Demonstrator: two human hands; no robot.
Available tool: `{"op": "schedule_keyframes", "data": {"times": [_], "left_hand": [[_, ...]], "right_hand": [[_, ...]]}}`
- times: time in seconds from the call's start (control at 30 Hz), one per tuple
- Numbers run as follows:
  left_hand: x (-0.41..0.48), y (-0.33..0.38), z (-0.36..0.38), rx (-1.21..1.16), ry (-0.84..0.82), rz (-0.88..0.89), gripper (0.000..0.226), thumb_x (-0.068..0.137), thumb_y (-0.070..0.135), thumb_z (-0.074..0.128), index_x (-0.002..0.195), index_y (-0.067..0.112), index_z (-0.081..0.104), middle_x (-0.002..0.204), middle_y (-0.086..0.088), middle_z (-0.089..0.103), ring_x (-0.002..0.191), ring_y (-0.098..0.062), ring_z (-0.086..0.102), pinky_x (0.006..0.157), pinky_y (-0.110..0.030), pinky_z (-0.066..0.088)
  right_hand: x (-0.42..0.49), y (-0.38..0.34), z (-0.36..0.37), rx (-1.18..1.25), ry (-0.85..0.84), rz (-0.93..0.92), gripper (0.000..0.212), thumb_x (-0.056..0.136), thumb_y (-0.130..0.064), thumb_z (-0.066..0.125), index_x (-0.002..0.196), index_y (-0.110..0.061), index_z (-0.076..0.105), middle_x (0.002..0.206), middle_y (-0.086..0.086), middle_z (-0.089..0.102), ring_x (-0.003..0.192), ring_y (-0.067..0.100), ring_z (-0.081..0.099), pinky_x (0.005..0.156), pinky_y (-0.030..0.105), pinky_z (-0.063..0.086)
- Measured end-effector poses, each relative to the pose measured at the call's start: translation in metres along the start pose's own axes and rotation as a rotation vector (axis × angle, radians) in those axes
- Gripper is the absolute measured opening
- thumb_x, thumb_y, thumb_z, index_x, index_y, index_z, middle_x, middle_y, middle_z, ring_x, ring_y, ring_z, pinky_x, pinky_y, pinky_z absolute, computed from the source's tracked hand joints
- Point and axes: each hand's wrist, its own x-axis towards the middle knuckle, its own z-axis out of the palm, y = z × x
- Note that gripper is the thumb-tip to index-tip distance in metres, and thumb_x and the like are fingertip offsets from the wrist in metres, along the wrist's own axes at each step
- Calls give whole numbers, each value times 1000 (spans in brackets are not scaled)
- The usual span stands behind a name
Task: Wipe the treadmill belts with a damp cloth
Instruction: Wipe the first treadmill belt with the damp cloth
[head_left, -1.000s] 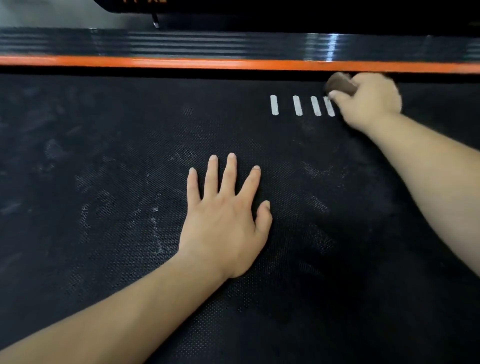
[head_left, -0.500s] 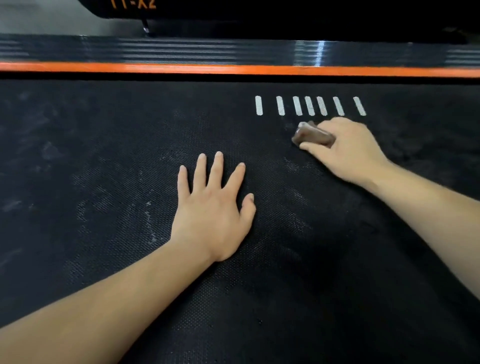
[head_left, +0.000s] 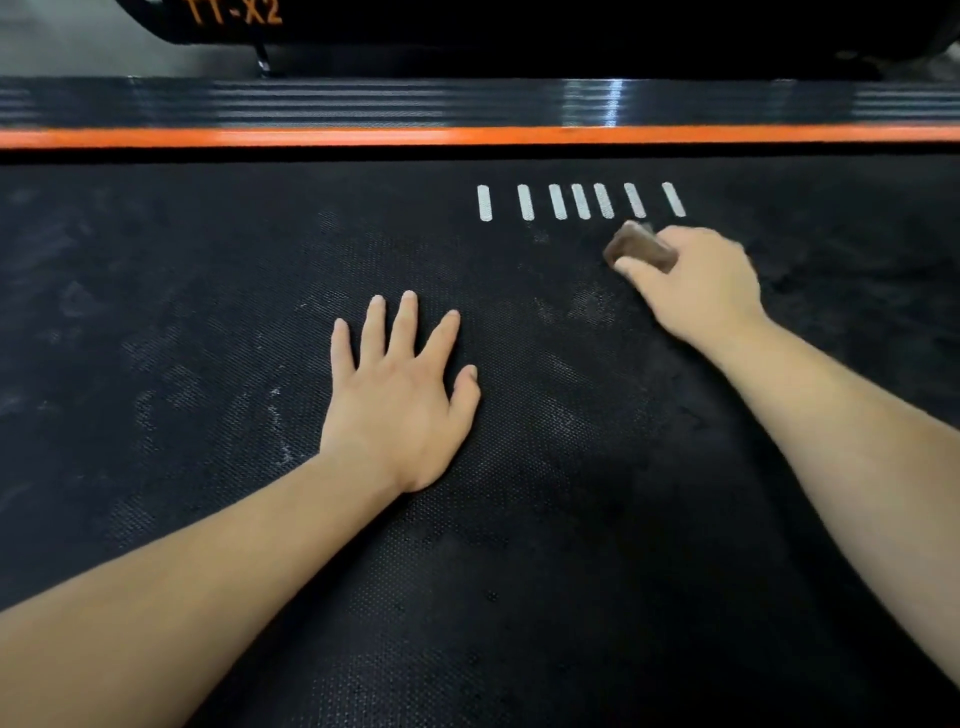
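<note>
Head: L hand (head_left: 400, 405) spread flat on belt (head_left: 156, 322); R hand (head_left: 701, 291) grips cloth (head_left: 640, 250) nr far-edge marks (head_left: 581, 201).

The belt (head_left: 208, 291) is black with a fine dimpled texture and lies flat, filling nearly the whole view. Its far edge runs along an orange strip (head_left: 363, 137). Pale, dusty smudges and streaks mark its left and middle parts, while the surface toward the right and near side looks darker and more even. A row of seven short white stripes (head_left: 582, 201) is printed on it close to the far edge, right of the middle.

The cloth (head_left: 641, 250) is a small brown wad, slightly blurred. It is bunched in the grip of the right hand (head_left: 701, 283) and lies against the belt just on the near side of the rightmost stripes.
</note>
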Motion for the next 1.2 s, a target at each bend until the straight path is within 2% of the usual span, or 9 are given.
{"op": "schedule_keyframes", "data": {"times": [0.07, 0.2, 0.27, 0.43, 0.6, 0.67, 0.83, 1.07, 1.2], "left_hand": [[0, 0, 0, 2, 6, -1, 72, 97, 63, 6, 164, 37, 13, 174, -6, 6, 159, -31, -4, 127, -57, -2], [1, -1, 1, 7, 14, 2, 73, 97, 63, 7, 164, 36, 13, 173, -7, 6, 159, -32, -4, 127, -58, -1], [2, -1, 2, 6, 17, 4, 72, 97, 63, 7, 164, 36, 14, 173, -8, 7, 159, -33, -3, 127, -58, -1], [2, -2, 5, 6, 34, 4, 70, 99, 63, 9, 163, 36, 17, 173, -8, 10, 159, -33, -1, 126, -59, 0], [2, -3, 5, 3, 44, 5, 66, 102, 61, 17, 163, 35, 18, 173, -9, 10, 159, -34, -1, 126, -59, 0], [1, -2, 4, -4, 43, 6, 66, 103, 59, 19, 164, 34, 19, 173, -10, 10, 159, -35, 0, 126, -60, 0], [1, -2, 4, -9, 29, 0, 65, 103, 59, 19, 164, 35, 18, 173, -9, 8, 159, -33, -2, 126, -59, -2], [1, -2, 3, -28, 37, 2, 63, 104, 58, 22, 163, 36, 21, 173, -10, 9, 159, -34, -1, 126, -59, -2], [1, -3, 1, -46, 25, 3, 61, 104, 59, 22, 162, 40, 20, 173, -8, 9, 159, -32, -2, 126, -59, -4]], "right_hand": [[-8, -10, 1, -23, 33, 20, 40, 90, -58, 60, 82, -20, 56, 90, 7, 60, 87, 35, 61, 71, 38, 43], [-83, -41, -2, 98, -163, -285, 39, 89, -57, 62, 76, -23, 47, 78, -6, 47, 70, 17, 47, 63, 34, 37], [-82, -28, -3, 62, -152, -324, 40, 87, -59, 61, 73, -24, 49, 76, -5, 49, 70, 19, 51, 63, 35, 40], [-35, 3, -1, 12, 51, 53, 43, 89, -57, 62, 77, -17, 52, 84, 4, 57, 86, 34, 61, 66, 36, 38], [-129, -37, -6, 149, -163, -315, 37, 87, -56, 63, 71, -29, 43, 72, -11, 38, 64, 14, 45, 58, 31, 30], [-131, -26, -11, 136, -152, -364, 38, 86, -59, 60, 71, -30, 41, 71, -11, 38, 64, 14, 44, 59, 30, 30], [-84, 10, -12, -37, 7, -32, 41, 90, -59, 60, 78, -21, 51, 83, -1, 52, 80, 30, 58, 67, 35, 38], [-161, -11, -18, 126, -124, -411, 37, 86, -57, 63, 71, -32, 39, 73, -11, 39, 65, 20, 51, 62, 29, 32], [-117, 27, -24, -39, 3, -58, 40, 90, -59, 61, 79, -21, 53, 81, -3, 49, 80, 30, 59, 66, 36, 42]]}}
